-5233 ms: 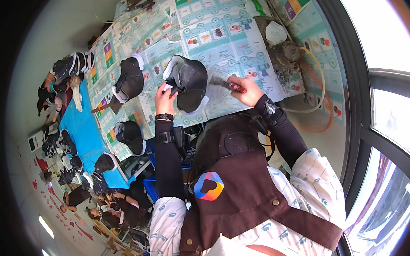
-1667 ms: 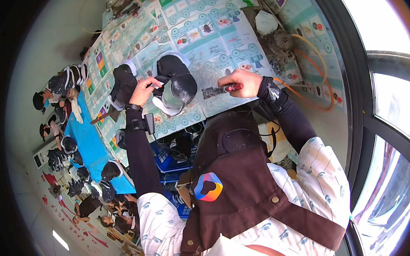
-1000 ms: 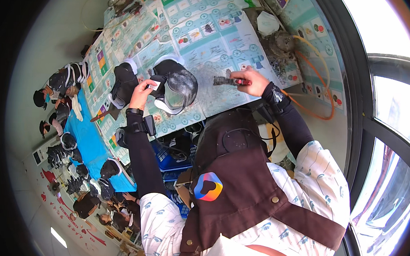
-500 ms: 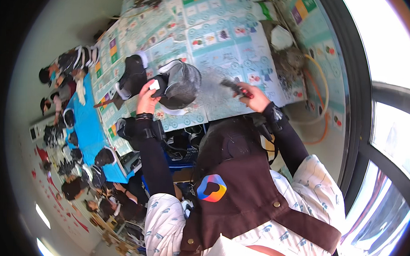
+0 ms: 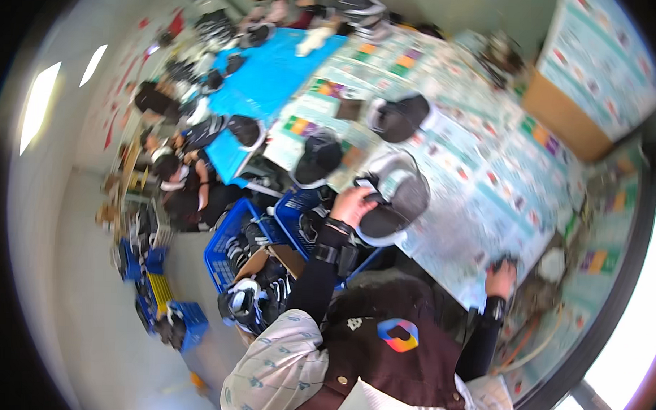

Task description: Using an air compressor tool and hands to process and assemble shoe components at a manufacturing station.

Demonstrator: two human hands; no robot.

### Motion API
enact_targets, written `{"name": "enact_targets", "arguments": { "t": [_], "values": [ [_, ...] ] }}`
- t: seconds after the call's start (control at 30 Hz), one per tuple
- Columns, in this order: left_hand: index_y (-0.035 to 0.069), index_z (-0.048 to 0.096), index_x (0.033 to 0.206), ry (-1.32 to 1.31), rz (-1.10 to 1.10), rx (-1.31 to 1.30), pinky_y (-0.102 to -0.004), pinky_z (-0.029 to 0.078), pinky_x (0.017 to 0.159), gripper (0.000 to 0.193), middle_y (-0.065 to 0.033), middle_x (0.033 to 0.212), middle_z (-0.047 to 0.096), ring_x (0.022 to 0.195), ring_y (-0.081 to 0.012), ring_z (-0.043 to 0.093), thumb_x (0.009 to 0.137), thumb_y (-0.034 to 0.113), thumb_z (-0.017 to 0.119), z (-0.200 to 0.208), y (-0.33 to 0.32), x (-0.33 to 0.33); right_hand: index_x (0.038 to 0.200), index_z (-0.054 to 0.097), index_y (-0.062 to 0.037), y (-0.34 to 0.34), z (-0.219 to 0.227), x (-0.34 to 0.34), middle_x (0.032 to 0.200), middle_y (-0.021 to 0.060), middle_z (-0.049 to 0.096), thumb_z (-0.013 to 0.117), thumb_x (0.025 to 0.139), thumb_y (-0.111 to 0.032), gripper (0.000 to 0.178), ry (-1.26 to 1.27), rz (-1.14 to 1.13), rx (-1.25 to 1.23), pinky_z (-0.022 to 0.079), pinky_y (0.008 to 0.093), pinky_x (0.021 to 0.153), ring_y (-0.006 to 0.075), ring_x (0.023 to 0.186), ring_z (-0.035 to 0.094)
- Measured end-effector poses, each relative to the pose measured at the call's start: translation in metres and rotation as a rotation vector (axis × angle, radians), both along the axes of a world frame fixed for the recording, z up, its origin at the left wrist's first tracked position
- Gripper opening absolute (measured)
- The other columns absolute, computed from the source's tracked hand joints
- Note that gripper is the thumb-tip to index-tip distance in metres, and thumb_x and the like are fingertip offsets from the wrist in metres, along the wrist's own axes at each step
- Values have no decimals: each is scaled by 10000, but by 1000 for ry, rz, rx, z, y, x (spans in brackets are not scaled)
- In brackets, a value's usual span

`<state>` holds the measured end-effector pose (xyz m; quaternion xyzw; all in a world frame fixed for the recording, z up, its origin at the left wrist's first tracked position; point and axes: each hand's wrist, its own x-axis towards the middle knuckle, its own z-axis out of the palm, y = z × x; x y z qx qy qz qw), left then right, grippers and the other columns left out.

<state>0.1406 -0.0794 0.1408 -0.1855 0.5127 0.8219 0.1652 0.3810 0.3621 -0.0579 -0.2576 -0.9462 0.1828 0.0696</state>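
My left hand point(image 5: 352, 206) is closed on the black tongue end of a dark grey shoe point(image 5: 409, 197) with a white sole edge, which rests on the paper-covered table point(image 5: 481, 174). Farther right, near the table's front edge, my right hand point(image 5: 500, 282) is closed round a small dark brush point(image 5: 505, 260); it is blurred and mostly covered by the fingers. The brush is apart from the shoe. Beyond the left hand stands a black shoe point(image 5: 319, 160), and another dark shoe point(image 5: 399, 119) lies farther back.
Blue baskets point(image 5: 214, 255) holding shoes and cardboard stand low at my left. A blue sheet point(image 5: 267, 76) covers a neighbouring surface with more shoes. Several people sit beyond it at the left. An upright board point(image 5: 566, 116), dusty clutter and a hose point(image 5: 518, 342) border the table's right side.
My view has swung to the left, bringing the baskets into sight. My right hand with the brush is farther from the shoe, lower at the right. The left hand keeps its hold.
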Motion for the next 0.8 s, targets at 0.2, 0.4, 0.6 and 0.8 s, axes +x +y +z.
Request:
{"name": "enact_targets", "arguments": {
  "t": [0.2,0.4,0.6,0.8],
  "values": [
    [-11,662,996,-83,131,171,-400,586,920,114,-124,988,706,976,-246,698,950,89,632,-65,-66,13,1053,685,-17,-22,31,-24,1193,213,614,639,763,-66,298,-126,110,-152,329,534,1129,394,1243,490],
    [6,644,1096,190,266,37,-394,567,891,196,-121,1020,699,982,-256,685,961,147,638,-84,-176,-76,1061,687,-14,-43,66,-47,1208,207,626,695,767,-89,303,-153,120,-114,342,489,1117,373,1241,506],
    [69,421,1514,1038,571,40,-471,422,1116,503,-109,1465,505,1341,-342,489,1056,251,522,269,-313,-264,1044,688,-24,-68,108,-63,1161,188,644,710,782,-119,279,-97,94,-41,347,486,1108,364,1191,544],
    [55,527,1448,1057,-514,-731,-348,466,1063,486,-99,1420,583,1255,-188,591,1032,297,594,351,-248,-237,1013,688,-45,-102,112,-65,1103,175,657,682,813,-119,213,-11,113,5,379,476,1082,365,1147,563]
  ]
}}
